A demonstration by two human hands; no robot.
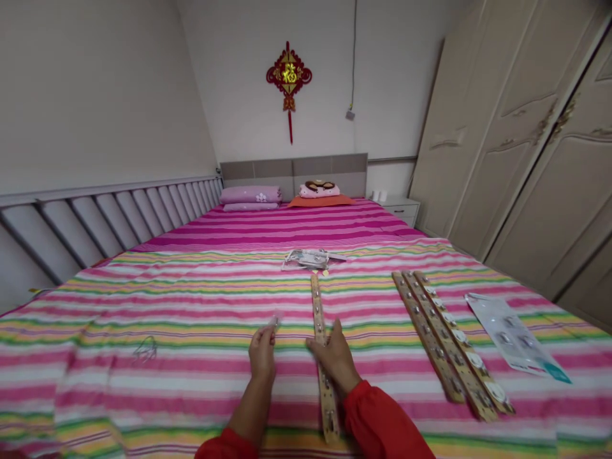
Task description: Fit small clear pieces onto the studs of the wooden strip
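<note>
My left hand is closed in a pinch on a small, shiny, partly see-through piece, too blurred to name, held above the bedspread. Beside it, a narrow tan strip with small metal fittings along it lies lengthwise on the cloth. My right hand is over the middle of this strip, thumb and index finger spread apart, thumb crossing it. Part of the strip is hidden under that hand. Beyond the strip's far end lies a clear plastic packet with metal bits inside, and small yellowish discs are near it.
Several similar strips lie side by side at right, one with white round pieces along it. Farther right is a clear bag of metal parts. A thin clear loop lies at left. Folded bedding and a headboard stand behind.
</note>
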